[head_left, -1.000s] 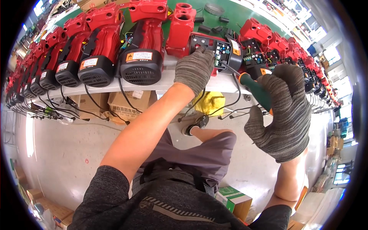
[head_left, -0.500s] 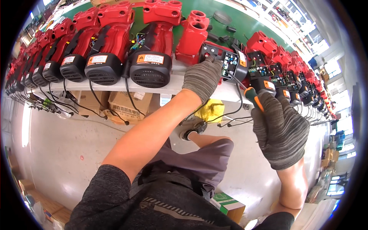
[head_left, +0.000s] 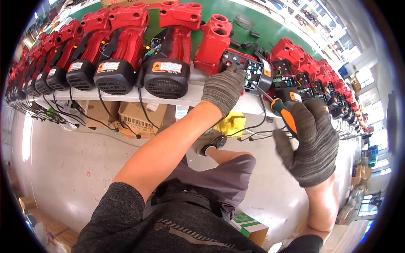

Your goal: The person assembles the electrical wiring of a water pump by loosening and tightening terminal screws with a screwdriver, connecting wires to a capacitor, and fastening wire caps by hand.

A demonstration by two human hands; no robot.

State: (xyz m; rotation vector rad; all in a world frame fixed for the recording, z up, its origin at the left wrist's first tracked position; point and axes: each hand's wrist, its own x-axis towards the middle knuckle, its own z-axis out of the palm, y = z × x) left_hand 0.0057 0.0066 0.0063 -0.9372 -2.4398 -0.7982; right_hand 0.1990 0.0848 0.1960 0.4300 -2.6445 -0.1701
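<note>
A red pump (head_left: 212,46) lies on the bench in front of me, its black terminal box open on a circuit board (head_left: 254,72). My left hand (head_left: 224,88), in a grey striped glove, presses on the near side of that box with its fingers curled; the fingertips are partly hidden. A screwdriver (head_left: 285,118) with a green and orange handle is in my gloved right hand (head_left: 311,141). Its handle lies against my fingers while my thumb stands away from it. The thin shaft slants up left, its tip at the near edge of the circuit board.
More red pumps with black fan covers (head_left: 167,80) stand in a row to the left. Opened pumps (head_left: 287,49) line the right. Black cables (head_left: 143,105) hang off the bench edge. Below are cardboard boxes (head_left: 137,118) and a yellow bag (head_left: 232,123).
My right thumb has opened away from the screwdriver handle, and more of the orange handle shows. The screwdriver has shifted slightly downward. My left hand stays at the box.
</note>
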